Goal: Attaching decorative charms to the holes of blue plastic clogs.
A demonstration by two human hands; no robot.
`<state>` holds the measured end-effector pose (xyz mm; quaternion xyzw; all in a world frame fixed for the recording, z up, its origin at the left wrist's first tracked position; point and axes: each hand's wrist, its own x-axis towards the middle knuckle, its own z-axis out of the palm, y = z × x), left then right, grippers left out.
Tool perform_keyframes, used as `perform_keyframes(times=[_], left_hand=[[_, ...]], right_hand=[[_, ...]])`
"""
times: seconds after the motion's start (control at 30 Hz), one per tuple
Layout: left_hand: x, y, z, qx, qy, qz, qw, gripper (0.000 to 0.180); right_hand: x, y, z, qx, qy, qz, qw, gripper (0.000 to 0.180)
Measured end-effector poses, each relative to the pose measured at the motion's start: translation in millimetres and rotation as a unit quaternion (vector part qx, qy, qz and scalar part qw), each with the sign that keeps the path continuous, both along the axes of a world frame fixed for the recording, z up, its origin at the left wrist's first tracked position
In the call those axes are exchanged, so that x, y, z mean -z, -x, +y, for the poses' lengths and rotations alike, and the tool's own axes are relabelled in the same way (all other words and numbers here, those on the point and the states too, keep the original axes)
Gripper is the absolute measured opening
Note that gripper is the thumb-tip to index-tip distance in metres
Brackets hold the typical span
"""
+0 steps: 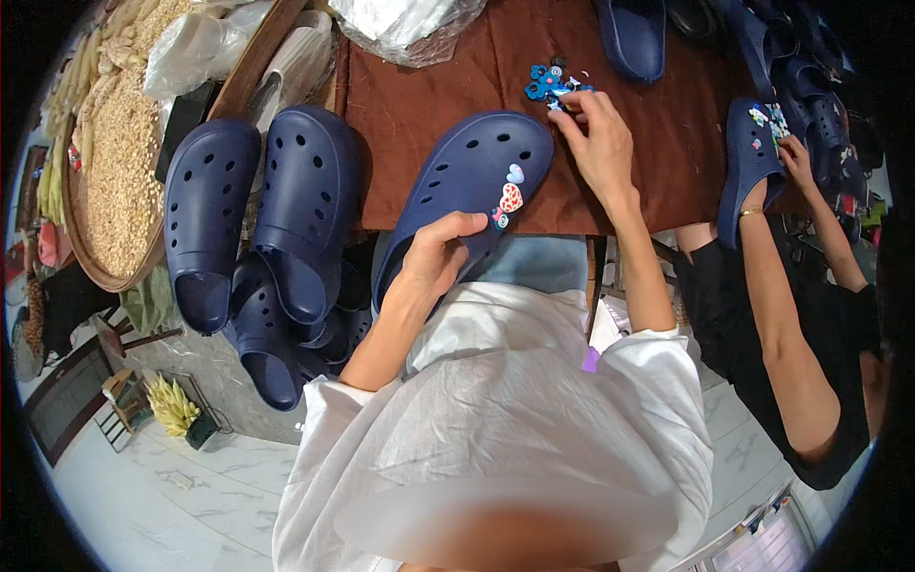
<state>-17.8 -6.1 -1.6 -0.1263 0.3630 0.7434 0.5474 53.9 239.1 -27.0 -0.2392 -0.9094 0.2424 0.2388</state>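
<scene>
Left hand (434, 255) closed on the near edge of the clog (472, 181) — light, bendy foam, best held by the rim — lying at the surface's (658, 124) near edge; right hand (596, 133) pinches into the small, slippery charms (551, 84) just beyond.

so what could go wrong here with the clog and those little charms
1. The left hand grips the navy clog only at its heel end, toe resting on the brown cloth; it may twist when pressed.
2. The right hand picks at the small charm pile; loose pieces could scatter.
3. The stacked clogs hang past the table edge and might slide off.
</scene>
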Motion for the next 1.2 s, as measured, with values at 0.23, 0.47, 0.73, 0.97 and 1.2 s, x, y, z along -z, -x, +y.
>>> perform_keyframes(times=[0.23, 0.47, 0.73, 0.97, 1.2], left_hand=[[6.3, 1.9, 1.9, 0.000, -0.001, 0.003, 1.000, 0.014], [-1.2, 2.5, 5.7, -0.003, -0.005, -0.012, 1.000, 0.013], [4.8, 4.3, 4.3, 0.009, 0.013, -0.002, 1.000, 0.012], [5.6, 2.6, 2.5, 0.034, 0.021, 0.010, 0.999, 0.015], [-4.8, 3.9, 3.6, 0.091, 0.085, 0.027, 0.992, 0.045]], right_hand=[[-3.0, -2.7, -3.8, -0.014, 0.048, 0.013, 0.999, 0.019], [-57.8, -16.4, -31.0, -0.169, 0.247, 0.004, 0.954, 0.021], [-59.5, -17.7, -29.0, -0.165, 0.197, -0.016, 0.966, 0.022], [-38.7, -17.2, -18.7, -0.096, 0.262, -0.036, 0.960, 0.049], [-36.5, -9.0, 2.3, -0.175, 0.407, -0.122, 0.889, 0.052]])
